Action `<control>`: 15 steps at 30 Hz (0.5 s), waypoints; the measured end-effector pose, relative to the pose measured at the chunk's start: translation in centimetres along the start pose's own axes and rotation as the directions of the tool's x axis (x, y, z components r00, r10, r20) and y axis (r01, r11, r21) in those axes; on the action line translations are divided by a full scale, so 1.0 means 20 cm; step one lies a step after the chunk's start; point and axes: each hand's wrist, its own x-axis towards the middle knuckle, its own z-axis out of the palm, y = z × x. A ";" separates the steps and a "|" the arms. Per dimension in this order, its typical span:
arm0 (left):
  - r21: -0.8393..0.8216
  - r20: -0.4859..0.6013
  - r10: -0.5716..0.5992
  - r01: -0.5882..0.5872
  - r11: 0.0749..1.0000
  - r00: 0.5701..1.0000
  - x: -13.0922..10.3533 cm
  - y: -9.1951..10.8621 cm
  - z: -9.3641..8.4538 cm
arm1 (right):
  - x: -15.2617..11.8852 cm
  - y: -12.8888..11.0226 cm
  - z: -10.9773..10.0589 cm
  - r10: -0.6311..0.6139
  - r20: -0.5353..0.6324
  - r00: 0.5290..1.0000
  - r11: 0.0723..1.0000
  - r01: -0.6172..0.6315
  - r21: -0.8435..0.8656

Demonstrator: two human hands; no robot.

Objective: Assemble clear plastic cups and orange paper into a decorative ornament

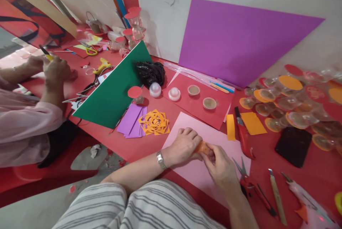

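A: Hands?

B: Left hand (185, 145): fingers curled round the orange piece (202, 148), no visible gap. Right hand (220, 163): thumb and fingertips pinching its right end.

A: Piece location?

B: Between both hands, over the pink sheet (185, 124). Can't tell if it touches the sheet.

A: Nearby?

B: Scissors (249, 182) just right of right hand, cutter (243, 134) on their far side. Cutouts (155, 122) left of sheet, purple slips (130, 120) further left.

Bare pink sheet (193, 172) between the forearms (133, 175), green board (116, 90) barring the left, scissors (245, 176) and red cutter (244, 138) crowding right
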 end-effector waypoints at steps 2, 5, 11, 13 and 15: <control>0.018 0.009 0.000 0.000 1.000 1.000 0.00 0.01 0.00 | -0.01 0.01 0.00 0.010 0.006 1.000 1.000 -0.010 0.002; 0.026 0.015 0.002 -0.003 1.000 1.000 -0.01 0.02 -0.01 | -0.01 0.01 -0.01 0.024 0.041 0.999 1.000 -0.024 0.006; 0.000 0.009 -0.001 0.001 1.000 1.000 -0.01 0.03 -0.05 | 0.01 0.01 -0.06 0.006 0.139 0.990 0.998 -0.015 0.063; -0.013 0.015 0.013 -0.013 1.000 1.000 -0.01 0.02 -0.06 | 0.01 0.01 -0.06 0.014 0.128 0.992 0.998 -0.022 0.060; -0.027 0.024 0.042 -0.041 0.999 0.999 -0.02 0.01 -0.07 | 0.01 0.01 -0.05 0.019 0.114 0.993 0.998 -0.026 0.058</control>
